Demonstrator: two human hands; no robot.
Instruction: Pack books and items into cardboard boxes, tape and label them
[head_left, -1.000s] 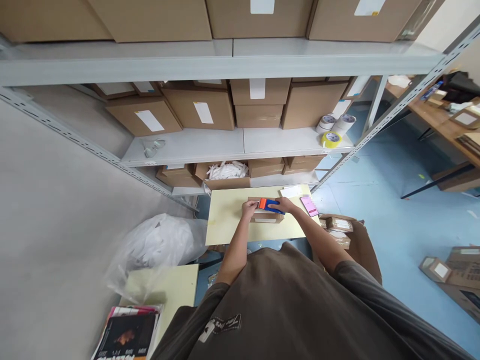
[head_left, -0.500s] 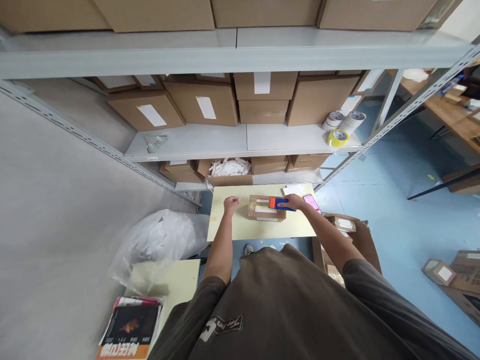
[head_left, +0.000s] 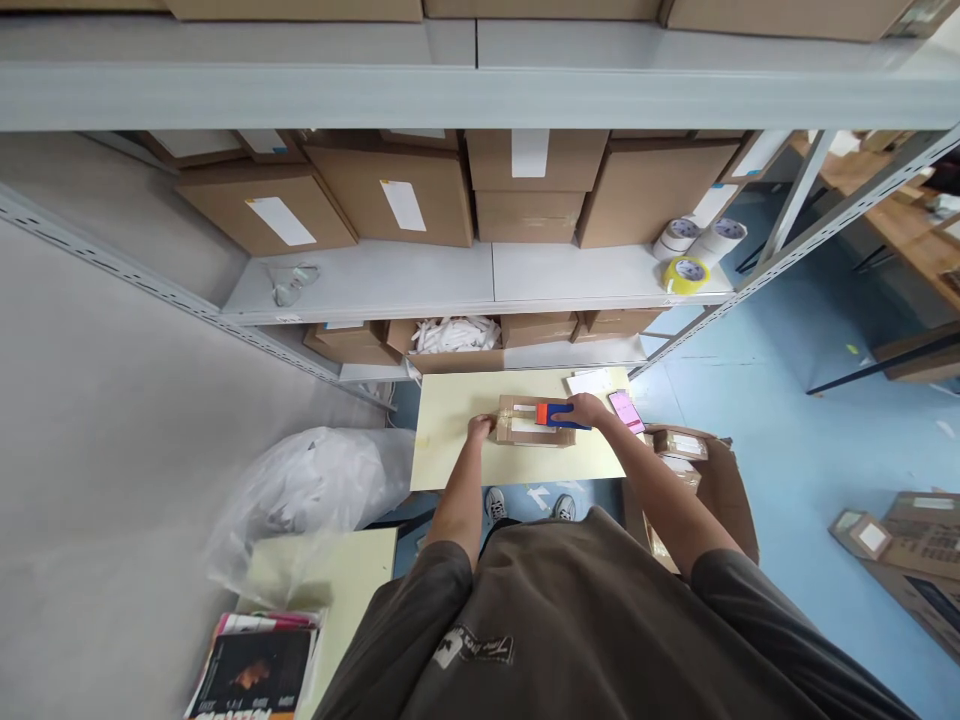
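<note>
A small taped cardboard box [head_left: 517, 437] with white labels lies on the pale yellow table [head_left: 450, 465]. My right hand [head_left: 585, 410] is closed around a blue handheld tool with an orange end [head_left: 559, 413], which is held against the top of the box at its right side. At the box's left end is my left hand [head_left: 481, 428], its fingers curled and gripping the edge there; the fingertips are partly hidden.
A phone [head_left: 625, 411] and white papers [head_left: 589, 382] lie at the table's right. Shelves ahead hold cartons [head_left: 405, 195] and tape rolls [head_left: 685, 275]. An open carton of parcels [head_left: 724, 500] stands at right, a plastic bag [head_left: 322, 480] at left.
My left hand has moved right, from beside the box onto its left end. The right hand keeps the blue-and-orange tool on the box, almost unmoved.
</note>
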